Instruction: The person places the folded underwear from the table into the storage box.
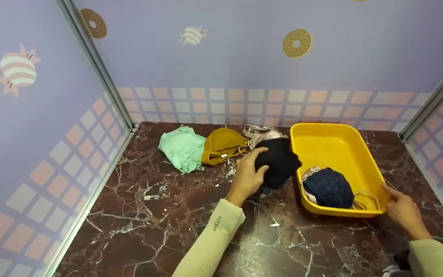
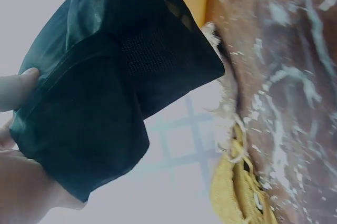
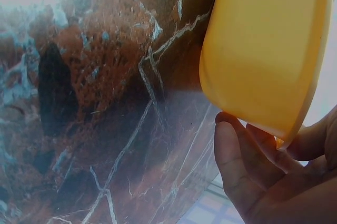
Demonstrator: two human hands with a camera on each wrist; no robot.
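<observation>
My left hand (image 1: 247,175) grips a folded black garment (image 1: 277,163) by its edge, just left of the yellow tub. In the left wrist view the black garment (image 2: 100,92) hangs in soft folds and has a mesh patch; thumb and fingers pinch its side. My right hand (image 1: 404,209) holds the near right corner of the yellow plastic tub (image 1: 354,154), thumb on one side of the rim and fingers underneath in the right wrist view. A navy bra (image 1: 331,188) lies in the tub's near end, with a beige piece and thin straps partly under it.
Behind the black garment lies a beige bra (image 1: 262,136), partly covered by it in the head view. To its left are a mustard bra (image 1: 223,144) and a mint-green garment (image 1: 183,148). Patterned walls (image 1: 225,57) enclose the dark marble table (image 1: 148,231) at the back and sides.
</observation>
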